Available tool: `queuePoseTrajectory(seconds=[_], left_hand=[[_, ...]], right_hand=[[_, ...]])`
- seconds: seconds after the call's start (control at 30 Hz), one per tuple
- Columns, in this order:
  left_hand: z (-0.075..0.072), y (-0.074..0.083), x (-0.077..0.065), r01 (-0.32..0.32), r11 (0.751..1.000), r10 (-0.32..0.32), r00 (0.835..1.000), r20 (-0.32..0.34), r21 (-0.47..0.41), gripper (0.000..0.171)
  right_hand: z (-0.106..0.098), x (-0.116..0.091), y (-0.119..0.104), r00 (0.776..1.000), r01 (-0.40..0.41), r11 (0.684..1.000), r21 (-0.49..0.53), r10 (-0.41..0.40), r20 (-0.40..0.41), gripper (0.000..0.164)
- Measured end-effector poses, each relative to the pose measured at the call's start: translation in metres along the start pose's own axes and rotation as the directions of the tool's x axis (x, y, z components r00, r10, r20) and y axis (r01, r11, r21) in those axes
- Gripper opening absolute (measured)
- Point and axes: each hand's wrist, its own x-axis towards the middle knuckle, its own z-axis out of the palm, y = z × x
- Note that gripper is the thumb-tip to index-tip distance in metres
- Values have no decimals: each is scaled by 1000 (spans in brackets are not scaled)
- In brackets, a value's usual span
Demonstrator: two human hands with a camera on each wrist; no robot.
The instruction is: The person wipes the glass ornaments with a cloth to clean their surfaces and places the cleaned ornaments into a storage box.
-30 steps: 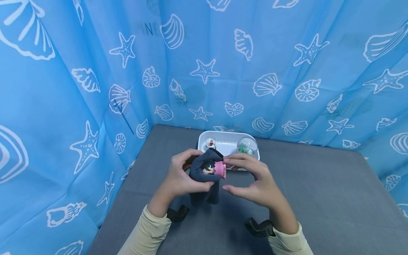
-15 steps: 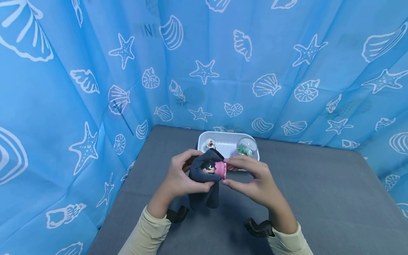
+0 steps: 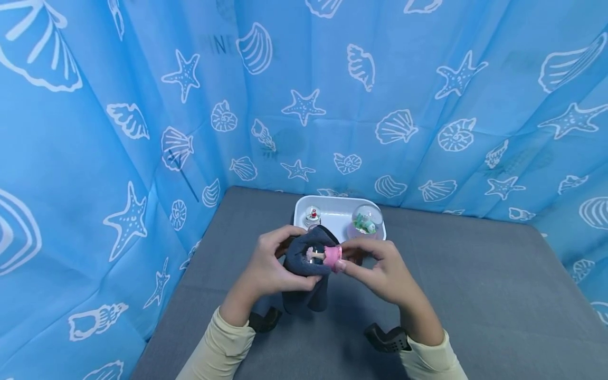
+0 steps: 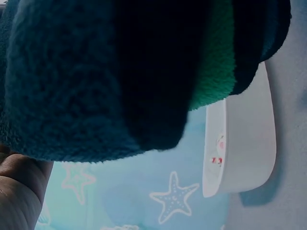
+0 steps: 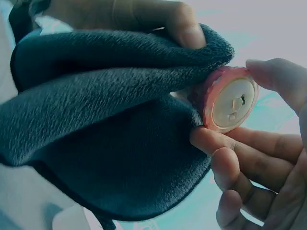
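A small snow globe with a pink base [image 3: 333, 258] lies on its side between the hands in the head view. Its clear dome is wrapped in a dark grey cloth [image 3: 295, 259], and a pale shape shows inside. My left hand [image 3: 266, 266] holds cloth and dome from the left, its thumb along the near side. With thumb and fingers, my right hand [image 3: 389, 269] pinches the pink base. The right wrist view shows the base's round cream underside [image 5: 235, 104] with a small key-like piece in its middle. Fuzzy cloth [image 4: 72, 86] fills much of the left wrist view.
Behind the hands a white tray [image 3: 336, 221] stands on the grey-covered table [image 3: 475, 285]. It holds a small globe with a red and white figure [image 3: 313, 214] at left and a larger globe with green inside [image 3: 366, 222] at right. A blue shell-print curtain [image 3: 304, 137] surrounds the table.
My right thumb has come in onto the pink base. The globe has turned within the cloth: the dark-haired figure seen before is now turned away. Both hands shifted slightly.
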Motion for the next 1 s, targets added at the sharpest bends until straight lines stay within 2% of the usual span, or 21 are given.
queuePoseTrajectory(seconds=[0.1, 0.23, 0.43, 0.57, 0.7, 0.87, 1.0], left_hand=[[1, 1, 0, -5, 1000, 5, 1000, 3, 12, 64], [3, 0, 0, -11, 1000, 11, 1000, -13, 24, 64], [4, -1, 0, -29, 999, 30, 999, -43, 21, 63], [4, -2, 1, -36, 999, 38, 997, -64, 30, 62], [3, -1, 0, -34, 999, 36, 998, -59, 31, 63], [3, -1, -1, -28, 999, 29, 999, -44, 25, 64], [3, -1, -1, -29, 999, 30, 999, -43, 24, 64]], right_hand=[[-1, 0, -1, 997, -76, 997, 29, 75, 27, 20], [-1, 0, -2, 994, -105, 994, 40, 104, 32, 18], [-2, -1, -4, 995, -97, 994, 39, 97, 12, 26], [-5, -1, -7, 991, -129, 991, 43, 127, 43, 36], [-6, -1, -8, 985, -164, 986, 28, 162, 67, 39], [-7, -2, -7, 985, -157, 987, 17, 156, 80, 49], [-5, -2, -6, 990, -118, 993, 21, 116, 75, 52]])
